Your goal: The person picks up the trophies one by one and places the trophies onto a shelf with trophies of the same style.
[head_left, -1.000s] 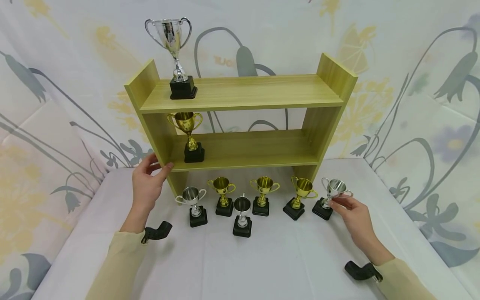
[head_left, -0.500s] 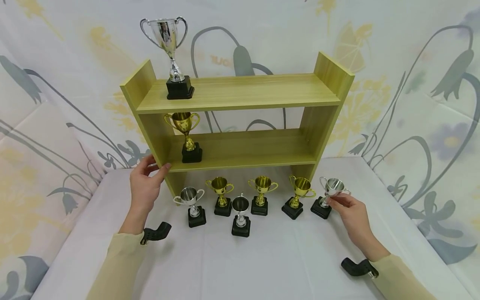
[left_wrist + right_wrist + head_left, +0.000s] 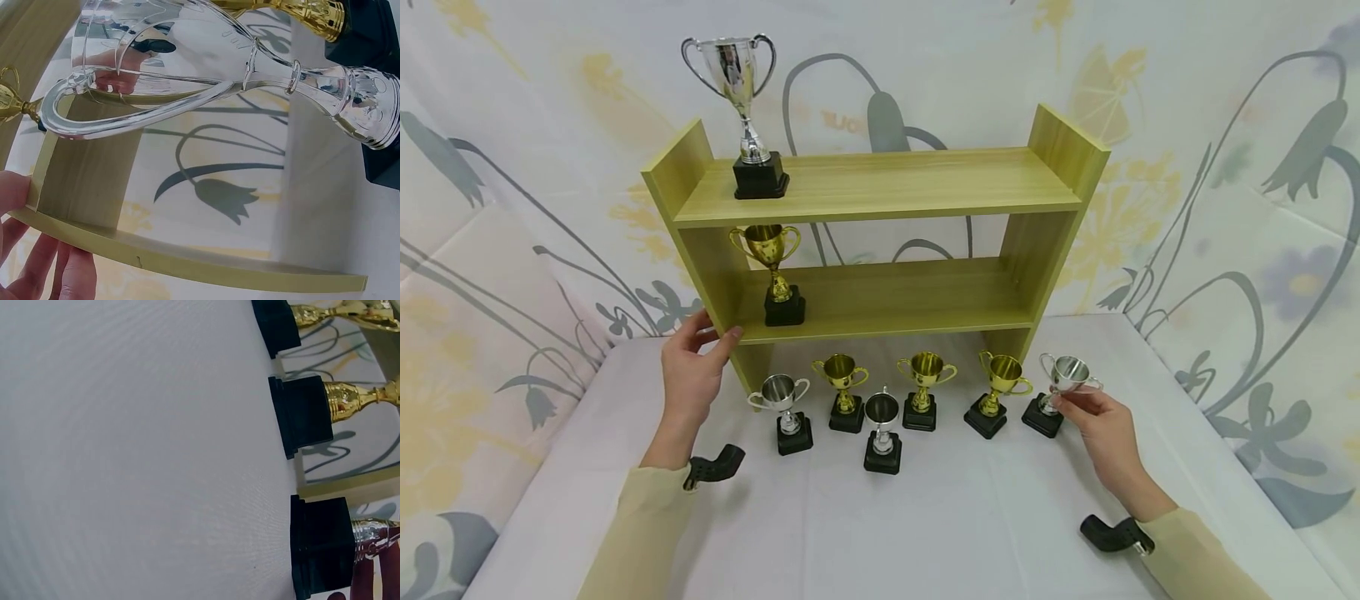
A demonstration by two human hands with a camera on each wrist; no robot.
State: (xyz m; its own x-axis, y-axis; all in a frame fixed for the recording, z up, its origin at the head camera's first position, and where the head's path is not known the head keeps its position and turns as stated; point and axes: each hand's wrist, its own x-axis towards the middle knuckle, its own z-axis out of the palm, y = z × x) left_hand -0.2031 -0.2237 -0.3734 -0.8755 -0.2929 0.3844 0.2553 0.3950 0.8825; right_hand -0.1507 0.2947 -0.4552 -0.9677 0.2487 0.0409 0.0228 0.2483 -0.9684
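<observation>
My left hand (image 3: 692,367) grips the left side panel of a light wooden shelf (image 3: 880,325), thumb at the front edge by the middle board, the other fingers around the panel's outer side. At the far right of the trophy row, my right hand (image 3: 1101,433) pinches the stem of a small silver trophy (image 3: 1066,375) with a black base. The base stands on the white tablecloth, as the right wrist view also shows beside its black base (image 3: 322,547). In the left wrist view a silver trophy (image 3: 169,50) looms large in front of the panel.
A big silver trophy (image 3: 741,92) stands on the top board at left, a gold trophy (image 3: 769,250) on the board below. Before the shelf stand gold trophies (image 3: 840,375), (image 3: 927,371), (image 3: 1002,375) and silver trophies (image 3: 778,392), (image 3: 882,412). Patterned cloth (image 3: 1225,208) hangs behind.
The head view has shifted slightly, moving everything a little to the left in it. Both hands keep their holds, and the trophies stand where they were.
</observation>
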